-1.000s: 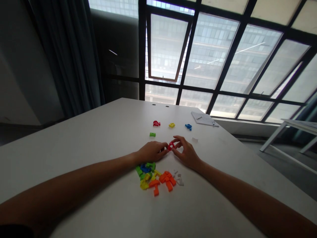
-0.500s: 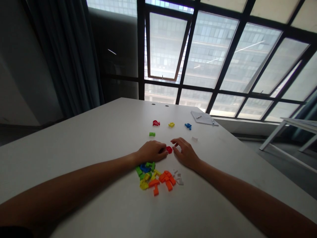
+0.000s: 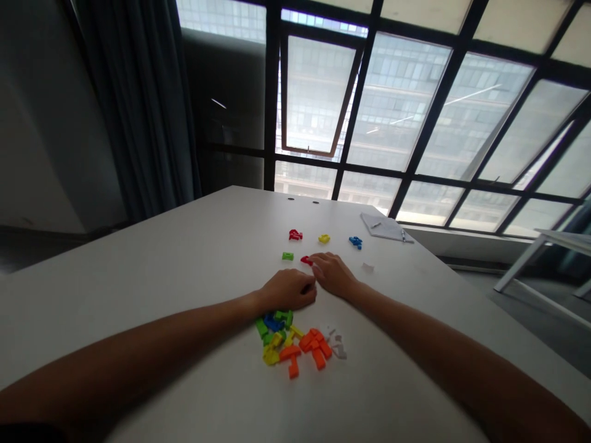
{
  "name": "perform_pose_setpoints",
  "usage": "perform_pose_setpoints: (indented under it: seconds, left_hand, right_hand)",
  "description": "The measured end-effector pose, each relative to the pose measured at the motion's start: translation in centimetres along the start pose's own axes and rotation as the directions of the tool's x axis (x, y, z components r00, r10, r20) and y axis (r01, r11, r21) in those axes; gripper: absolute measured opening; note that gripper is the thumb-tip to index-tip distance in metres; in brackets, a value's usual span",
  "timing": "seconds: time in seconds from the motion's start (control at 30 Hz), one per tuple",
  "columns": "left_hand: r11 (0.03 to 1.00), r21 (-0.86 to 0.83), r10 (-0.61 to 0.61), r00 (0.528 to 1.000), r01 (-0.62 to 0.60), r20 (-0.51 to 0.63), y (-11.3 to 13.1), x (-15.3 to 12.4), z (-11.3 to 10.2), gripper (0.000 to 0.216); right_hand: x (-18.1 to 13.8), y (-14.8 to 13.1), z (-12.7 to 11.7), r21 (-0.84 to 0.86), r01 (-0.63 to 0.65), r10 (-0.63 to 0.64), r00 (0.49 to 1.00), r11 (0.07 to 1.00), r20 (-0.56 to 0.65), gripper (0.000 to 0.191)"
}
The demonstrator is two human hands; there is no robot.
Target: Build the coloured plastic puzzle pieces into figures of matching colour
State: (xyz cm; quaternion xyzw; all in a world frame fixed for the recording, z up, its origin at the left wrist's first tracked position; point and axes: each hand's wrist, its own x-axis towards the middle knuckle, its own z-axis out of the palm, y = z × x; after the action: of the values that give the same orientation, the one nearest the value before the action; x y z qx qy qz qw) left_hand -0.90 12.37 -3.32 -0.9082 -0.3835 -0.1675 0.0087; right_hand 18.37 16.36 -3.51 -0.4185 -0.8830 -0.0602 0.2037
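Note:
A small red plastic piece [image 3: 306, 260] is at the fingertips of my right hand [image 3: 335, 273], whose fingers are closed on it just above the table. My left hand [image 3: 289, 290] rests right below, its fingers curled in; what they hold, if anything, is hidden. Close to the left wrist lies a heap of loose plastic pieces: green pieces [image 3: 262, 329], a blue piece [image 3: 274, 322], yellow pieces [image 3: 272, 354], orange pieces [image 3: 316, 344] and whitish pieces [image 3: 338, 347]. A lone green piece [image 3: 287, 256] sits just left of the red one.
Farther back on the white table [image 3: 198, 246] stand a red assembled shape [image 3: 295, 235], a yellow one [image 3: 324, 239] and a blue one [image 3: 355, 242]. A whitish piece [image 3: 368, 267] lies at right. Paper [image 3: 385, 227] with pens is near the far right edge.
My right hand has moved left and away from me, taking the red piece from between the hands toward the lone green piece. My left hand has hardly moved; the camera view has shifted slightly.

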Motion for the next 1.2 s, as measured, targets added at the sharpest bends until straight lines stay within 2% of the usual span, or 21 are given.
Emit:
perform_pose_setpoints:
  seconds: [0.07, 0.2, 0.37, 0.57, 0.73, 0.8, 0.9, 1.03, 1.1, 1.2]
  left_hand:
    - [1.000, 0.001, 0.010, 1.000, -0.010, 0.003, -0.1, 0.0, 0.1, 0.024]
    - [1.000, -0.003, 0.020, 1.000, -0.020, 0.006, -0.3, -0.1, 0.2, 0.023]
    - [1.000, -0.013, 0.028, 1.000, -0.028, 0.004, -0.4, -0.2, 0.2, 0.024]
    - [1.000, -0.026, 0.014, 1.000, -0.014, 0.015, -0.4, -0.3, 0.2, 0.024]
    - [0.999, -0.029, 0.017, 1.000, -0.016, 0.013, -0.3, -0.2, 0.1, 0.023]
    - [0.999, -0.032, 0.024, 1.000, -0.024, 0.002, -0.2, -0.2, 0.0, 0.021]
    - [0.998, -0.058, 0.021, 0.999, -0.019, 0.033, 0.0, -0.2, -0.3, 0.023]
    - [0.996, -0.076, 0.051, 0.996, -0.046, 0.074, 0.0, -0.3, -0.6, 0.028]
    - [0.996, -0.073, 0.059, 0.996, -0.054, 0.066, -0.1, -0.3, -0.7, 0.026]
    - [0.995, -0.077, 0.062, 0.996, -0.057, 0.062, -0.3, -0.3, -0.6, 0.026]
  right_hand:
    - [2.8, 0.4, 1.0, -0.031, -0.038, 0.040, 0.998, 0.999, 0.047, 0.035]
    - [6.9, 1.2, 3.0, -0.045, -0.090, 0.093, 0.994, 0.995, 0.063, 0.042]
    - [7.5, 1.8, 4.3, -0.045, -0.170, 0.172, 0.984, 0.984, 0.044, 0.056]
    - [5.5, 1.3, 3.8, -0.022, -0.180, 0.181, 0.982, 0.983, 0.047, 0.032]
    - [0.4, -0.3, 1.6, 0.071, -0.088, 0.087, 0.996, 0.994, 0.025, 0.028]
    - [-2.6, -1.1, 0.2, 0.218, -0.026, 0.031, 0.999, 0.976, -0.018, 0.025]
    - [-6.4, -2.1, -1.9, 0.478, 0.023, -0.001, 0.999, 0.878, -0.047, 0.024]
    - [-8.2, -2.3, -4.2, 0.642, -0.003, 0.000, 1.000, 0.767, 0.004, 0.020]
    - [-8.0, -2.1, -4.9, 0.681, 0.021, -0.079, 0.995, 0.732, 0.054, 0.015]
    - [-7.5, -2.0, -5.1, 0.688, 0.102, -0.276, 0.950, 0.718, 0.147, 0.013]
